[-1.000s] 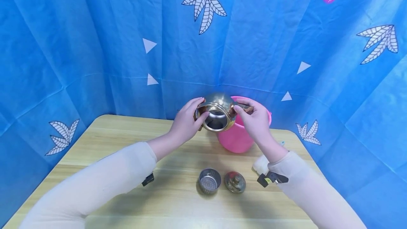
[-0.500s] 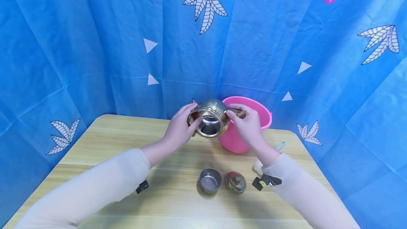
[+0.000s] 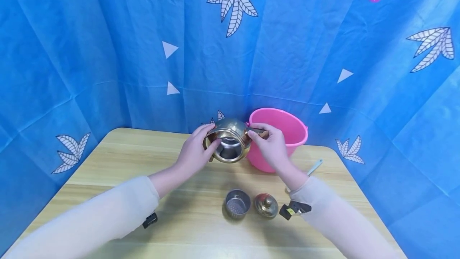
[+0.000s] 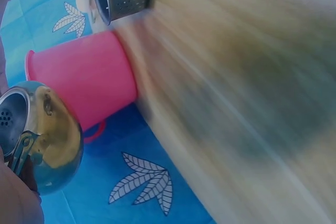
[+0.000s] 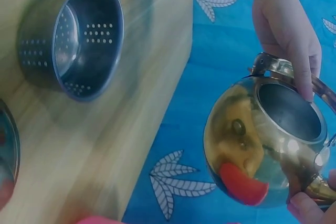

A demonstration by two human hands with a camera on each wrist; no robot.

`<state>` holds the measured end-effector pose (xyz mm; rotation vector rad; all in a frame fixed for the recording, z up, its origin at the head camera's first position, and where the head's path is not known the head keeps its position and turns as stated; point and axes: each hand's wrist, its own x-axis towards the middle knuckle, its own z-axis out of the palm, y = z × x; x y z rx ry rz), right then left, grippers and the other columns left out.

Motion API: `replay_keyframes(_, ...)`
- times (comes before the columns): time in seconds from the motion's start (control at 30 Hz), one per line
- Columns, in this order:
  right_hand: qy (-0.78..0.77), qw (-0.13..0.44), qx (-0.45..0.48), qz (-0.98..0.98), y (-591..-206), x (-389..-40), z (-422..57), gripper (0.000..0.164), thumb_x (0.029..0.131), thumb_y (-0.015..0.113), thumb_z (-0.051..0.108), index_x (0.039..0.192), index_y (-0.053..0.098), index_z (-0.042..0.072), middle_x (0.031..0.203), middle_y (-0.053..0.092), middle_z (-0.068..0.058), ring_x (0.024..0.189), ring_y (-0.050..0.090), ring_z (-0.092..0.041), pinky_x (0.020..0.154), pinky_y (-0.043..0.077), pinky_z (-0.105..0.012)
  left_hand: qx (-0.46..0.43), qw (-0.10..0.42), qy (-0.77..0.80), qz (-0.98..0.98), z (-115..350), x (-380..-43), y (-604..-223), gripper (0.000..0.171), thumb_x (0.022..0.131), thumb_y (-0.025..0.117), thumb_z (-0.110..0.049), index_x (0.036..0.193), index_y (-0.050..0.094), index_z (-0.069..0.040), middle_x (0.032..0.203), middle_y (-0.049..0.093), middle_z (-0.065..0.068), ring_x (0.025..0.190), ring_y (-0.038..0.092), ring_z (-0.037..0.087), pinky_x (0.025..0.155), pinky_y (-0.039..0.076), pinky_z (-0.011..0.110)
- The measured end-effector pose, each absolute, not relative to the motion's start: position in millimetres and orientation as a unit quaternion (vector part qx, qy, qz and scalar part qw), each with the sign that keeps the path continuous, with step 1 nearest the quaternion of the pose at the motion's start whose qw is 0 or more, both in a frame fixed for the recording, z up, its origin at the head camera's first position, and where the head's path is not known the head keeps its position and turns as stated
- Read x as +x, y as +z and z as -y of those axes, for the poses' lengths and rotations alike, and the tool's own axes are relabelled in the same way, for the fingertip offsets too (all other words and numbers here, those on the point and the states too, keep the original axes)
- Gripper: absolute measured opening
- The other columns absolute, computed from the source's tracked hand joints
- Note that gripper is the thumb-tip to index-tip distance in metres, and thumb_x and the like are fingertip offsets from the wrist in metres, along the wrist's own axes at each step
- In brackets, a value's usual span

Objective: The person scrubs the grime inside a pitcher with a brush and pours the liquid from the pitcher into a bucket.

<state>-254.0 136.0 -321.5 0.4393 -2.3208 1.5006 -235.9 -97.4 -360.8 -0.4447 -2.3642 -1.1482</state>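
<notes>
A shiny gold-coloured metal teapot [image 3: 231,125] is held above the table, tilted so its uncovered mouth faces me. My left hand [image 3: 194,147] grips its left side by the handle, thumb over the mouth's rim. With curled fingers my right hand [image 3: 271,147] pinches the spout on the other side. In the right wrist view the teapot [image 5: 236,145] reflects something red, and its strap-like handle [image 5: 281,66] lies beside the opening. Small holes show inside the teapot [image 4: 65,145] in the left wrist view.
A pink bucket [image 3: 260,161] stands behind my right hand. Nearer me on the wooden table [image 3: 125,163] sit a perforated metal strainer [image 3: 237,205] and a knobbed metal lid [image 3: 266,206]. A pale blue handle [image 3: 315,166] pokes out beyond my right forearm. Blue patterned cloth [image 3: 223,67] hangs around the table.
Both hands have carried the teapot left and slightly down, away from the bucket's rim. More of the bucket's opening shows now. The strainer and lid stay put.
</notes>
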Motion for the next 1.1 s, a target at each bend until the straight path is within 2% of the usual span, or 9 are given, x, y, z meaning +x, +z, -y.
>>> replay_keyframes(0.1, 0.531, 0.166, 0.159, 0.816, -325, -253, -132, 0.024, 0.090, 0.074, 0.007, 0.113, 0.074, 0.000, 0.092, 0.075, -0.016, 0.068, 0.063, -0.022, 0.058, 0.049, -0.017, -0.154, 0.232, -0.416, 0.865, 102, -232, -364, 0.052, 0.095, 0.071, -0.029, 0.140, 0.057, -0.008, 0.145, 0.053, 0.011, 0.133, 0.050, 0.032, 0.111, 0.041, 0.050)
replay_keyframes(0.27, 0.533, 0.161, 0.165, 0.814, -331, -252, -124, 0.023, 0.090, 0.075, 0.006, 0.112, 0.074, 0.000, 0.105, 0.074, -0.015, 0.067, 0.060, -0.010, 0.061, 0.050, -0.017, -0.150, 0.237, -0.407, 0.869, 110, -228, -371, 0.054, 0.095, 0.071, -0.029, 0.142, 0.055, -0.008, 0.145, 0.053, 0.010, 0.132, 0.051, 0.032, 0.110, 0.041, 0.050)
replay_keyframes(0.33, 0.532, 0.160, 0.163, 0.815, -334, -252, -121, 0.023, 0.089, 0.075, 0.006, 0.112, 0.074, 0.000, 0.099, 0.075, -0.015, 0.065, 0.058, -0.010, 0.059, 0.048, -0.018, -0.151, 0.237, -0.406, 0.870, 112, -227, -374, 0.054, 0.095, 0.071, -0.029, 0.142, 0.055, -0.007, 0.144, 0.053, 0.010, 0.132, 0.052, 0.032, 0.110, 0.042, 0.050)
replay_keyframes(0.47, 0.532, 0.149, 0.156, 0.819, -340, -253, -117, 0.023, 0.089, 0.076, 0.009, 0.111, 0.074, 0.003, 0.075, 0.069, -0.012, 0.060, 0.056, -0.011, 0.052, 0.045, -0.020, -0.149, 0.231, -0.405, 0.872, 117, -225, -377, 0.054, 0.095, 0.070, -0.030, 0.142, 0.055, -0.006, 0.144, 0.054, 0.012, 0.132, 0.052, 0.033, 0.110, 0.041, 0.051)
replay_keyframes(0.53, 0.532, 0.145, 0.155, 0.820, -343, -254, -115, 0.024, 0.089, 0.076, 0.010, 0.112, 0.074, 0.002, 0.071, 0.067, -0.008, 0.061, 0.055, -0.011, 0.050, 0.044, -0.021, -0.146, 0.228, -0.404, 0.874, 120, -223, -379, 0.054, 0.096, 0.070, -0.031, 0.142, 0.055, -0.006, 0.144, 0.054, 0.012, 0.132, 0.051, 0.033, 0.111, 0.041, 0.052)
replay_keyframes(0.67, 0.537, 0.137, 0.155, 0.818, -348, -255, -111, 0.024, 0.089, 0.076, 0.010, 0.111, 0.074, 0.001, 0.072, 0.067, -0.005, 0.065, 0.057, -0.013, 0.053, 0.045, -0.020, -0.139, 0.225, -0.399, 0.878, 126, -221, -381, 0.054, 0.096, 0.068, -0.032, 0.142, 0.054, -0.006, 0.145, 0.053, 0.011, 0.134, 0.049, 0.032, 0.112, 0.039, 0.052)
replay_keyframes(0.9, 0.543, 0.117, 0.141, 0.819, -355, -257, -102, 0.022, 0.088, 0.076, 0.009, 0.109, 0.075, 0.002, 0.077, 0.069, -0.006, 0.069, 0.058, -0.012, 0.058, 0.047, -0.021, -0.136, 0.220, -0.405, 0.877, 133, -217, -385, 0.054, 0.096, 0.069, -0.031, 0.142, 0.054, -0.006, 0.144, 0.053, 0.013, 0.134, 0.049, 0.034, 0.111, 0.039, 0.054)
replay_keyframes(1.1, 0.547, 0.104, 0.143, 0.819, -360, -256, -96, 0.021, 0.088, 0.076, 0.009, 0.108, 0.075, 0.003, 0.075, 0.070, -0.008, 0.066, 0.058, -0.013, 0.056, 0.048, -0.022, -0.129, 0.220, -0.403, 0.879, 139, -214, -390, 0.053, 0.096, 0.069, -0.032, 0.142, 0.055, -0.007, 0.143, 0.054, 0.013, 0.132, 0.051, 0.034, 0.109, 0.041, 0.055)
